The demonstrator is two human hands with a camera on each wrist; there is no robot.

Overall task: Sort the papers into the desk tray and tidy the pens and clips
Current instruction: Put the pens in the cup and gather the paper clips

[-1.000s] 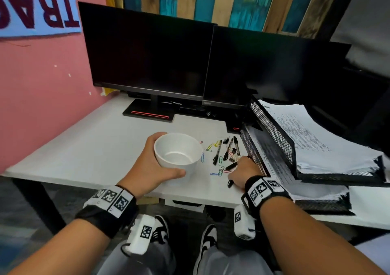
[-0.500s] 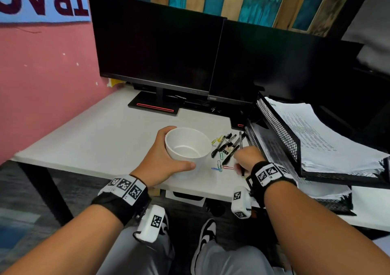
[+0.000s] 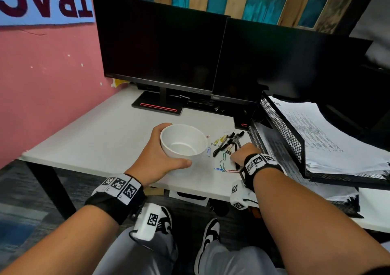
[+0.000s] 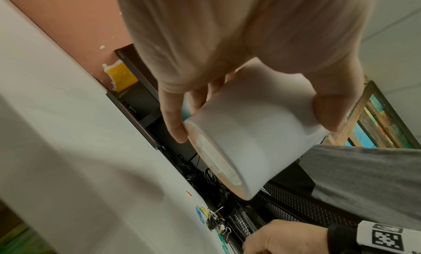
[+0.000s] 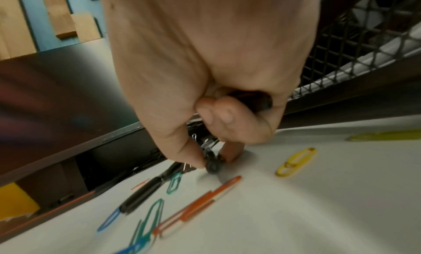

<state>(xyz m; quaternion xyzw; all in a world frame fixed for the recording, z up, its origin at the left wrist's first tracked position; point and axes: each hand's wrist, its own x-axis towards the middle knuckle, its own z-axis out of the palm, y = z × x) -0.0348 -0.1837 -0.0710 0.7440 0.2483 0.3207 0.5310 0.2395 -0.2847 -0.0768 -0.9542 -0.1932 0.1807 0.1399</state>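
Note:
My left hand (image 3: 166, 154) grips a white cup (image 3: 183, 146) tilted above the desk; its underside shows in the left wrist view (image 4: 250, 131). My right hand (image 3: 234, 155) is down in the pile of black pens (image 3: 226, 142) and coloured paper clips (image 3: 221, 166) beside the mesh tray (image 3: 280, 127). Its curled fingers hold a black pen (image 5: 255, 99), while thumb and forefinger (image 5: 212, 165) pinch a small black binder clip (image 5: 213, 167) on the desk. Printed papers (image 3: 316, 135) fill the tray's top tier.
Two dark monitors (image 3: 160, 42) stand at the back of the white desk (image 3: 95, 131), a pink wall on the left. Loose clips lie near my right hand: yellow (image 5: 296, 161), green (image 5: 174, 183), orange (image 5: 198, 205), blue (image 5: 109, 220). More paper lies in the lower tier (image 3: 274, 148).
My right hand picked a pen up from near the desk's front edge and moved forward into the pile, now pinching a binder clip. The left hand keeps holding the cup.

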